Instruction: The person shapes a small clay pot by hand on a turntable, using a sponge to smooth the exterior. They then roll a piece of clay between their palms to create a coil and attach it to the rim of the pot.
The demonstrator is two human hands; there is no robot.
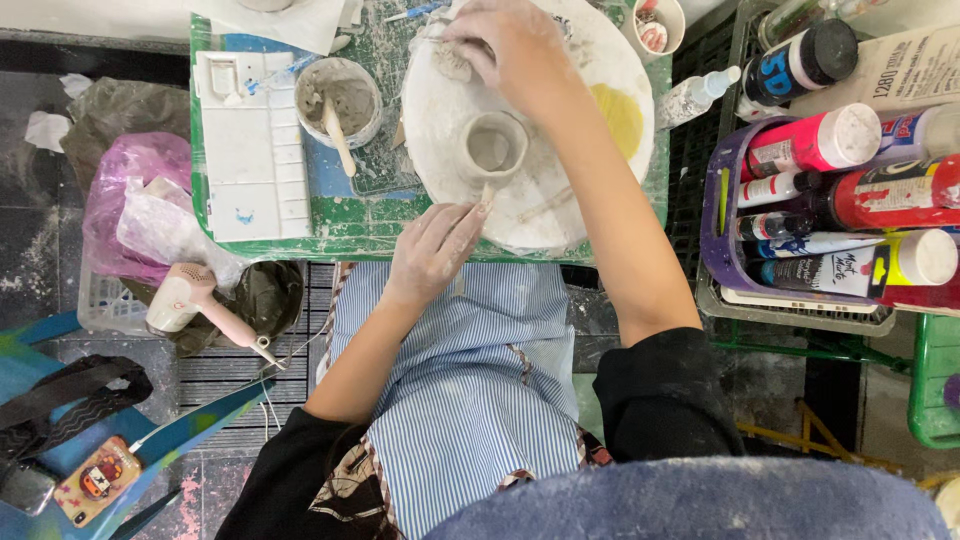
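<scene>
Surface: green mat (350, 235) w/ 1 round white board (580, 215).
L hand (430, 255): fingers clamped on 1 wood tool (484, 198), long axis slanting up-right, tip at pot.
Pot: 1 small clay pot (493, 148), board centre, mouth up.
R hand (500, 45): fingers curled on 1 clay lump (455, 62), far edge.
Cup: 1 slip cup (338, 100) w/ 1 stick, left of the board.

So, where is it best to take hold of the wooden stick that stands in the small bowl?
Grip the stick at its free lower end, which leans over the rim of the bowl. Probably come from above, on the side facing the person: its upper end sits in grey paste, and the palette lies close beside.
</scene>
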